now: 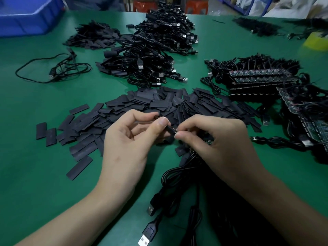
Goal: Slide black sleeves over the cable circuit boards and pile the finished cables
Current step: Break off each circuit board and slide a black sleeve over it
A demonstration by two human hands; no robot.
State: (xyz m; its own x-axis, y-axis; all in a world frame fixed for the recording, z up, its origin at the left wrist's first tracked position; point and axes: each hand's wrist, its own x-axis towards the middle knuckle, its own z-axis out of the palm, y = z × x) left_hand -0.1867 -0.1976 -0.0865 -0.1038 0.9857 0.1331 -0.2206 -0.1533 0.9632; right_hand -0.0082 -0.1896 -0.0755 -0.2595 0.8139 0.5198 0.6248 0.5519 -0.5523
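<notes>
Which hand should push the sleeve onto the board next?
Left, likely. The left hand pinches the black sleeve between thumb and forefinger, while the right hand grips the circuit board end of the cable, so it only needs to hold steady.

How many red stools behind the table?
2. One red stool beyond the table's far edge, behind the cable heap; the other just right of it. Others may sit out of frame.

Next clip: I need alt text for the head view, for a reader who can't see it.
The left hand pinches a black sleeve while the right hand grips a cable at its circuit board, above a green table. A heap of loose sleeves lies just beyond the hands, with piled cables farther back.
</notes>
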